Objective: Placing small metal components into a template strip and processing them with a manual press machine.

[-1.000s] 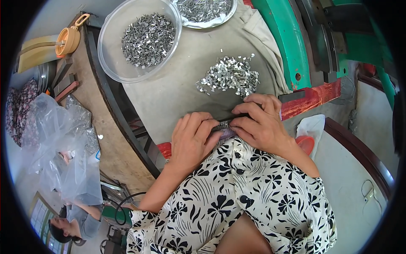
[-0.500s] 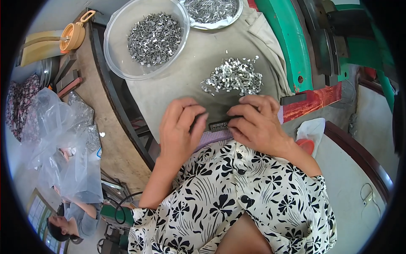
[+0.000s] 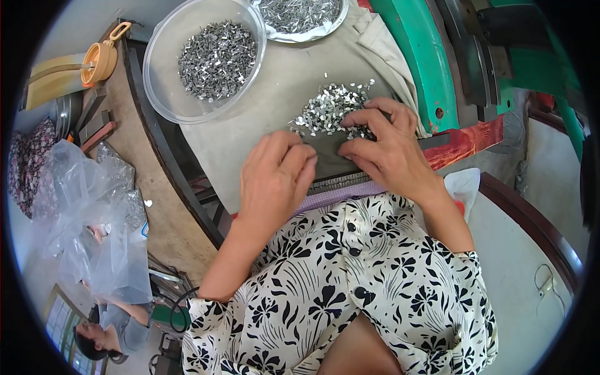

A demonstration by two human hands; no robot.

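A loose pile of small, shiny silver metal pieces (image 3: 325, 111) lies on the grey-green cloth. My right hand (image 3: 394, 147) is over the pile's near right side, thumb and fingers curved and apart, with pieces showing between them. To the left of the pile, my left hand (image 3: 275, 172) is closed, its thumb and fingertips together; whatever is in them is hidden or too small to name. Between my hands, near the table's front edge, a long narrow dark metal strip with a row of slots or teeth (image 3: 342, 181) lies along a purple checked cloth (image 3: 340, 193).
A clear plastic tub (image 3: 150, 84) of small metal parts stands at the back left, beside a white-lined bowl (image 3: 306, 36) of thin metal pins. Green machinery (image 3: 419, 62) borders the right. Plastic bags (image 3: 94, 219) lie left; another person (image 3: 122, 325) sits at lower left.
My right hand has moved up from the slotted strip to the pile, uncovering more of the strip. My left hand has shifted slightly right, its fingertips drawn together. The view has shifted slightly.
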